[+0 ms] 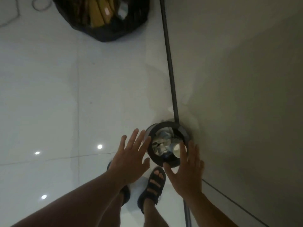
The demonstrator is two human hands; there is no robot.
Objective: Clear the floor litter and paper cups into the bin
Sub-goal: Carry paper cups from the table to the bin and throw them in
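Grip: left hand, right hand splayed, empty | bin: paper cup, crumpled litter

Paper cup in bin

black bag far, yellow-brown packets inside | dark skirting strip along right wall | glossy white floor tiles | black sandal near

no legible text anywhere, pale label on the yellow packets in the black bag too blurred to read, paper cup in the bin likewise
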